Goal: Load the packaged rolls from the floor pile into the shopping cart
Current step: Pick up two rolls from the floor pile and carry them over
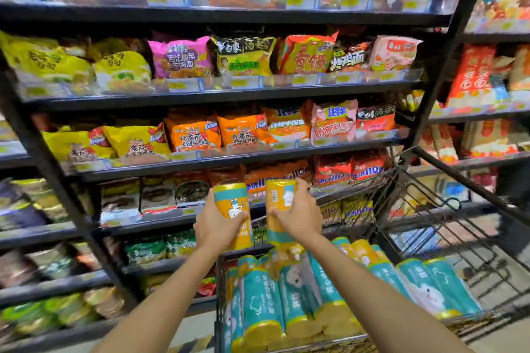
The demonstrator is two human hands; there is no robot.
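A tall black metal shelf rack (229, 97) fills the far side and the left of the scene. Its boards carry many colourful plastic bags of instant noodles (189, 57) in yellow, orange, pink and red.

On the near right stands a black wire shopping cart (430, 209). Inside it lie many packaged rolls (261, 301), long cylinders in shiny plastic wrap. Most of them are teal with white cartoon figures and yellow at the ends. They lie side by side, touching each other, and some orange-yellow ones lie at the far side of the cart.

Above the far-left part of the cart, two more rolls are held upright in the air, just beside each other with a gap between them. The left orange-yellow roll (232, 200) has a teal band near its top and a white figure in the middle. The right orange-yellow roll (279, 195) has its teal band at the bottom and a barcode on the side.

The left hand (218, 226) grips the left roll, with its fingers curled round it and the thumb across the front. The right hand (298, 218) grips the right roll in the same way.
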